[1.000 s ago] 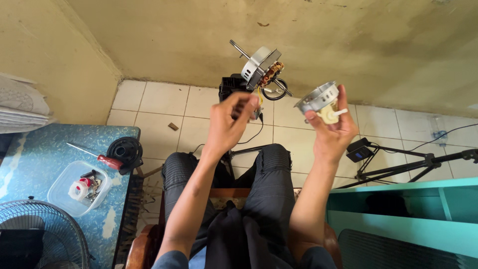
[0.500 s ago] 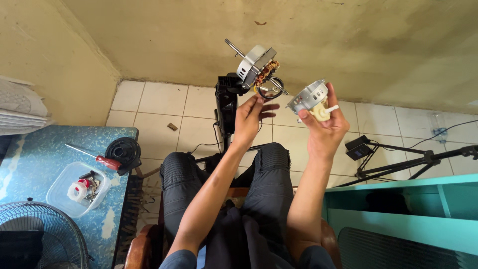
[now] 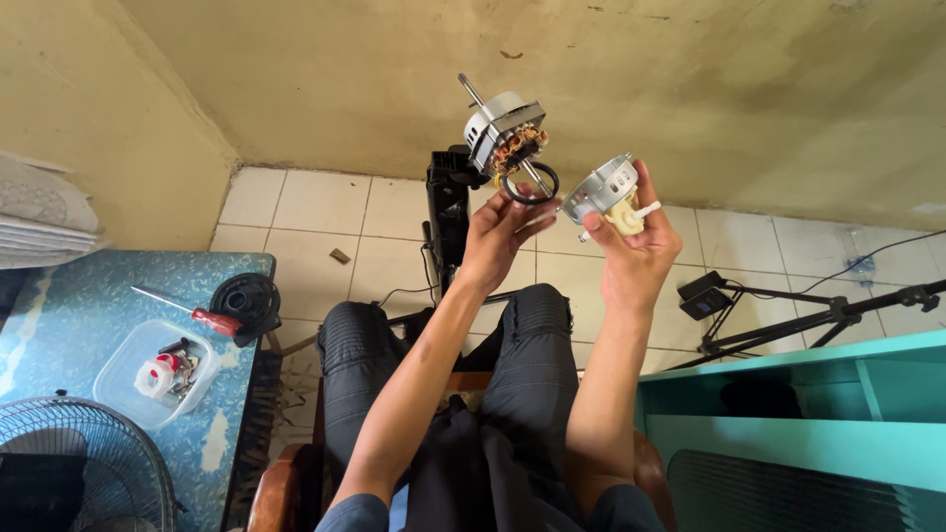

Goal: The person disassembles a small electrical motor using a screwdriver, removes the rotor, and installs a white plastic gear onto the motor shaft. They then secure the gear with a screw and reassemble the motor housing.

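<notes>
I sit with both arms raised in front of me. My left hand (image 3: 496, 234) holds up a small fan motor (image 3: 505, 136) with copper windings, a metal shaft sticking out at both ends and a black ring (image 3: 530, 183) hanging at its lower end. My right hand (image 3: 636, 244) grips a round silver motor housing cover (image 3: 603, 189) with a cream plastic part on its underside. The two pieces are close together, a short gap apart, in front of a stained wall.
A blue table (image 3: 89, 325) at left carries a red-handled screwdriver (image 3: 192, 311), a black round part (image 3: 246, 298) and a clear tub of small parts (image 3: 158, 374). A fan grille (image 3: 69, 463) is at lower left. A black stand (image 3: 448, 217), cables, a tripod (image 3: 818, 315) and a teal shelf (image 3: 808, 394) surround my legs.
My left hand has raised the motor slightly and turned it, and my right hand has brought the cover closer to it and tilted it.
</notes>
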